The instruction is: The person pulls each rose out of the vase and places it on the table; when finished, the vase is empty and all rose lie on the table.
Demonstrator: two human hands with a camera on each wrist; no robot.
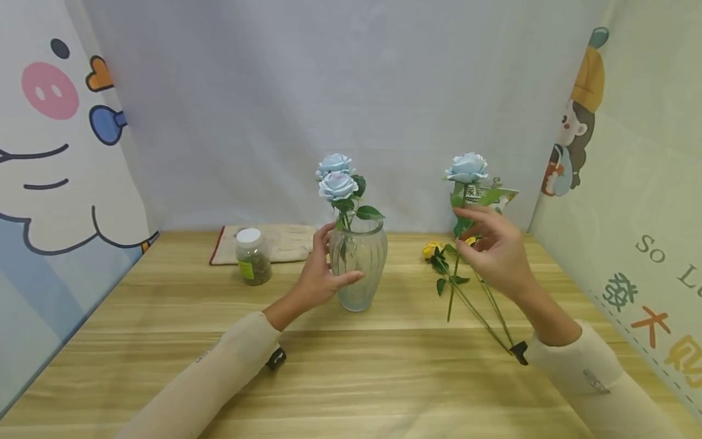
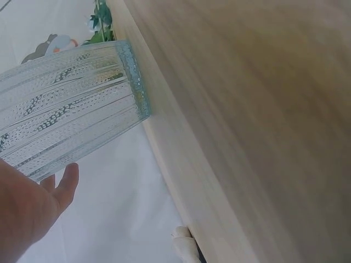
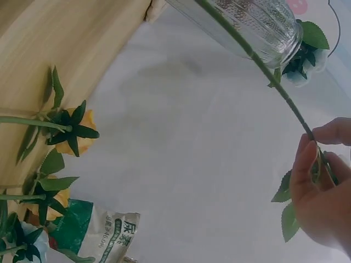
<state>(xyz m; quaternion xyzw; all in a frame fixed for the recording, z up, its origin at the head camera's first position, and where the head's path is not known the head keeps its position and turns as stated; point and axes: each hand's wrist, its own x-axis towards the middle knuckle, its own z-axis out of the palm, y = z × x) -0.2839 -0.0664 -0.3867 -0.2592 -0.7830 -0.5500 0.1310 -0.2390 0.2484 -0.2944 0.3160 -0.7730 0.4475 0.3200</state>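
Observation:
A ribbed clear glass vase [image 1: 368,274] stands upright on the wooden table, with two light blue roses [image 1: 337,186] leaning at its left rim. My left hand [image 1: 317,279] grips the vase's left side, thumb across the front; in the left wrist view the fingers [image 2: 67,186] show past its edge. To the right of the vase, my right hand [image 1: 498,249] pinches the stem of another blue rose [image 1: 466,168], held upright above the table. In the right wrist view its green stem [image 3: 274,85] runs from the fingertips across the vase. Part of that stem is hidden by the hand.
Yellow roses [image 1: 432,249] lie on the table below the right hand, their stems reaching toward the right sleeve. Behind them is a white and green bag [image 1: 507,196]. A white-lidded jar [image 1: 253,263] and pale work gloves [image 1: 290,242] are at the back left.

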